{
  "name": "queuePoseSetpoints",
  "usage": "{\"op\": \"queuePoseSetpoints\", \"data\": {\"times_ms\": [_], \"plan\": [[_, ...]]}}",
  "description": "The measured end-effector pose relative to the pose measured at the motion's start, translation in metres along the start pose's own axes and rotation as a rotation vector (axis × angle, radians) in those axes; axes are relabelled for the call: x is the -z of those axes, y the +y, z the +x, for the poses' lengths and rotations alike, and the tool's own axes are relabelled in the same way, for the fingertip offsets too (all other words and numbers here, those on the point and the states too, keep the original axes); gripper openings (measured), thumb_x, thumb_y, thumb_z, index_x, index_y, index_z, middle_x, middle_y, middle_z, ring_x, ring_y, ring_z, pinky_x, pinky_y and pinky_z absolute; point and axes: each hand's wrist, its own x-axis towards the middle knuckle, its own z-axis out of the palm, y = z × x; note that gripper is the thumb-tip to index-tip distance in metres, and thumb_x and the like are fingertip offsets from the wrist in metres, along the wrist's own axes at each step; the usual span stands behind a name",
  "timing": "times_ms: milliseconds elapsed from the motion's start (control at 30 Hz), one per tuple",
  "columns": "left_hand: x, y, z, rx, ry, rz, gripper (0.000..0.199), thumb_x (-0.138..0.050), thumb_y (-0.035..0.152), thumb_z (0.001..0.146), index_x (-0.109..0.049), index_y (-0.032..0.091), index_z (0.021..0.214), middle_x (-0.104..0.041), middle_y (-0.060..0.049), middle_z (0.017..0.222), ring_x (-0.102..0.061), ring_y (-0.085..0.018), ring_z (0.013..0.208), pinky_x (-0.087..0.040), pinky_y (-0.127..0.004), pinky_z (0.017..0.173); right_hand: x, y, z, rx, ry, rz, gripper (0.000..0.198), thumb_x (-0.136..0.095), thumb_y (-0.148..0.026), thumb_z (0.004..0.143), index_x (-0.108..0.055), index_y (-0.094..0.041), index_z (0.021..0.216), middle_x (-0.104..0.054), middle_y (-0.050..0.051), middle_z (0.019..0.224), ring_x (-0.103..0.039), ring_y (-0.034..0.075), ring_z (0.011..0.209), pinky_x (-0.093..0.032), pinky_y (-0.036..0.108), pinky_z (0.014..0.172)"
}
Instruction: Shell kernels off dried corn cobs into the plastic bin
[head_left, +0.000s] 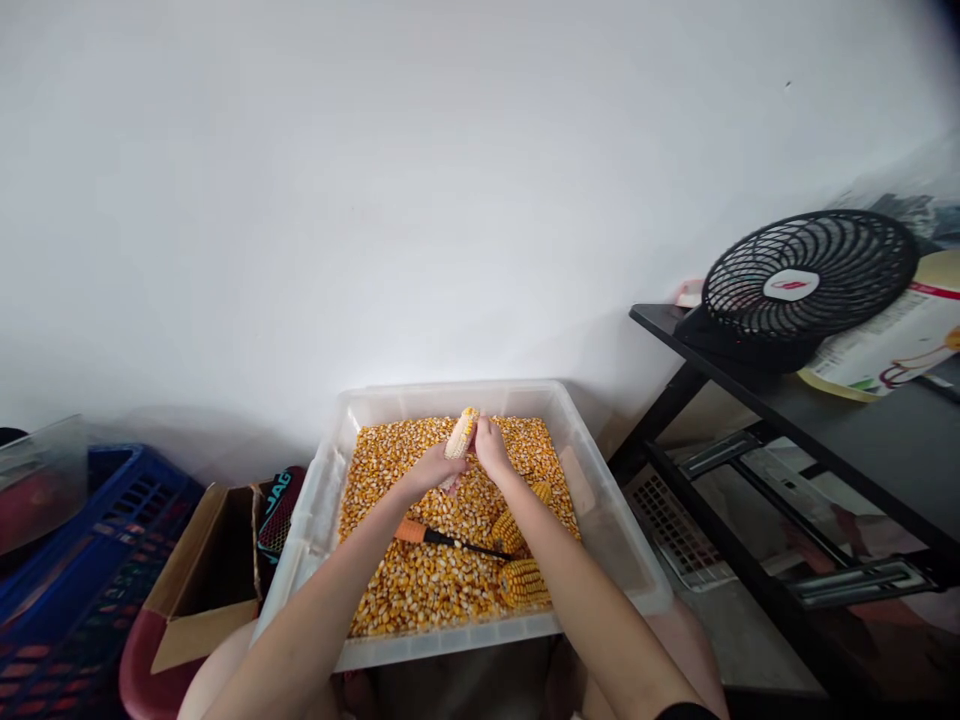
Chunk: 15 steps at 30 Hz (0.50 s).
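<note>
A mostly stripped corn cob [459, 437], with yellow kernels left near its tip, is tilted upward over the bin. My left hand [439, 466] is closed around its lower part. My right hand [489, 444] is closed against the cob's upper right side, its fingertips partly hidden. Below them, loose corn kernels [420, 590] fill much of a translucent plastic bin [622, 570]. A screwdriver with an orange and black handle [420, 532] lies on the kernels. Its shaft points at unstripped corn ears [523, 583] beside my right forearm, which partly covers them.
To the right, a black fan [810, 275] stands on a dark shelf [750, 400] beside a labelled container [892, 340]. A cardboard box [202, 560] and a blue crate [90, 560] are at the left. A white wall [420, 200] rises behind the bin.
</note>
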Motion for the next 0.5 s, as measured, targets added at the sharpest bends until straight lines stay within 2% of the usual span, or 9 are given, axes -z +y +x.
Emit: {"op": "queuePoseSetpoints", "data": {"times_ms": [100, 167, 333, 500], "plan": [[0.001, 0.008, -0.004, -0.005, 0.015, 0.042, 0.015, -0.052, 0.014, 0.068, -0.057, 0.012, 0.082, -0.052, 0.003, 0.046, -0.051, -0.013, 0.038, -0.040, -0.022, 0.039, -0.001, -0.008, -0.003, -0.117, -0.076, 0.159, 0.056, -0.039, -0.072, 0.077, -0.056, -0.021, 0.064, -0.059, 0.003, 0.057, -0.058, 0.018, 0.056, -0.044, 0.029, 0.052], [0.000, 0.008, -0.004, -0.023, 0.030, 0.091, 0.027, -0.051, 0.011, 0.067, -0.057, 0.011, 0.093, -0.054, 0.003, 0.047, -0.052, -0.013, 0.039, -0.041, -0.022, 0.040, -0.002, -0.011, -0.004, -0.151, -0.054, 0.211, 0.054, -0.043, -0.073, 0.074, -0.055, -0.021, 0.067, -0.060, 0.002, 0.059, -0.058, 0.017, 0.055, -0.043, 0.027, 0.051], [-0.002, 0.004, -0.001, -0.071, 0.045, 0.146, 0.050, -0.053, 0.009, 0.067, -0.050, 0.012, 0.116, -0.055, 0.005, 0.050, -0.053, -0.013, 0.039, -0.041, -0.021, 0.038, -0.001, -0.010, -0.003, -0.106, 0.027, 0.255, 0.050, -0.053, -0.071, 0.068, -0.049, -0.021, 0.062, -0.056, -0.001, 0.055, -0.054, 0.015, 0.053, -0.042, 0.026, 0.048], [-0.003, 0.006, -0.003, -0.072, 0.004, 0.040, 0.061, -0.053, 0.010, 0.069, -0.039, 0.012, 0.128, -0.054, 0.006, 0.050, -0.051, -0.012, 0.037, -0.041, -0.020, 0.038, -0.002, -0.013, -0.005, -0.107, -0.075, 0.338, 0.044, -0.052, -0.067, 0.072, -0.054, -0.022, 0.074, -0.062, 0.000, 0.060, -0.062, 0.019, 0.061, -0.046, 0.028, 0.054]]}}
